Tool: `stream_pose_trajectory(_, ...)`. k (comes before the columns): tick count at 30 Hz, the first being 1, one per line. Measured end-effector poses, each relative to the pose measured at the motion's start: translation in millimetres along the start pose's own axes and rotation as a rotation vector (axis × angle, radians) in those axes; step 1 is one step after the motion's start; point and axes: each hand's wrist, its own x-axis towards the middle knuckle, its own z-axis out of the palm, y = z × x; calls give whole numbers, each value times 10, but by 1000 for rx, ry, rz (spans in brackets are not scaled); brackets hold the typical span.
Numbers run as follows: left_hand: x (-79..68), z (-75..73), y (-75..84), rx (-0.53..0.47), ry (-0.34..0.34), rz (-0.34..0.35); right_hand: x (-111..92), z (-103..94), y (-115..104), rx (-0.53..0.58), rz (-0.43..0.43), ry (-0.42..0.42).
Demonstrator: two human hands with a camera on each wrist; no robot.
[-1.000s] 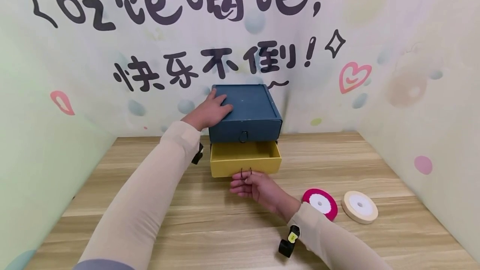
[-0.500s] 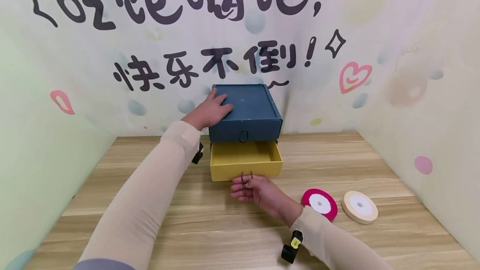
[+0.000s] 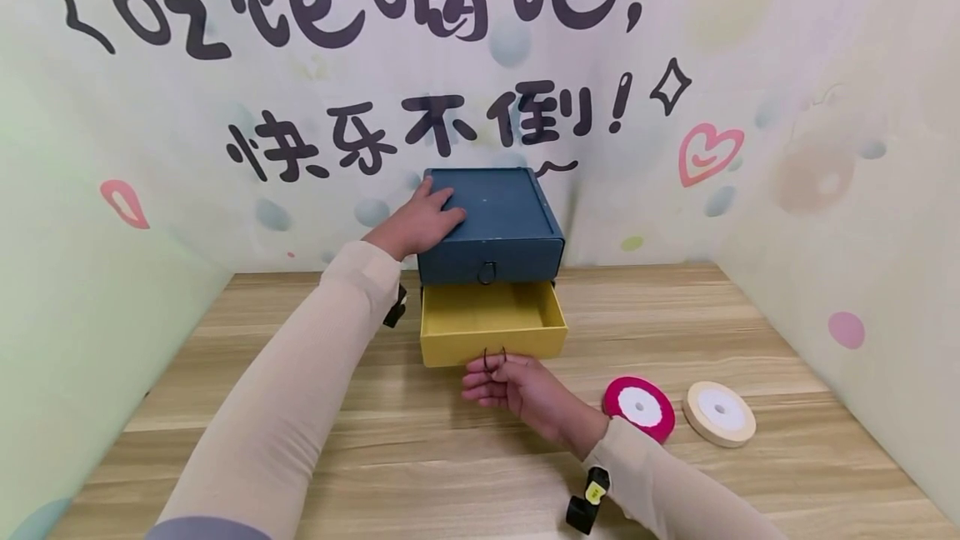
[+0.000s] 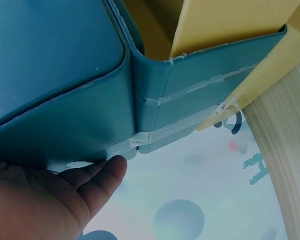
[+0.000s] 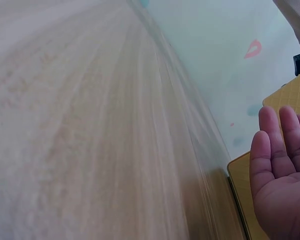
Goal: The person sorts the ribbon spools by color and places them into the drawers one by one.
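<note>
A small two-tier drawer box (image 3: 498,211) with a dark blue body stands by the back wall. Its lower yellow drawer (image 3: 450,348) is pulled partway out, and the inside that shows holds nothing. My left hand (image 3: 420,219) rests on the blue top at its left edge, fingers spread. In the left wrist view, clear tape strips run along the blue side above the left hand's fingertips (image 4: 116,167). My right hand (image 3: 528,394), palm turned up, pinches the thin dark loop handle (image 3: 486,359) at the drawer's front. The upper drawer, with its own ring pull (image 3: 487,272), is closed.
Two ribbon spools lie on the wooden table (image 3: 420,473) beside my right forearm: a crimson spool (image 3: 640,408), partly behind the sleeve, and a cream spool (image 3: 720,413). A lettered wall (image 3: 337,215) stands right behind the box, with pale walls at both sides.
The right hand has drawn the yellow drawer a little farther out toward me, so more of its inside shows. The left hand has stayed in place on the box top.
</note>
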Motion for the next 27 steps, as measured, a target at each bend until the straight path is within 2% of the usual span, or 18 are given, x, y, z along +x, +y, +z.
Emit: stream_pose_trajectory(27, -8, -7, -9, -40, -14, 10, -107, 27, 38, -3, -15, -26)
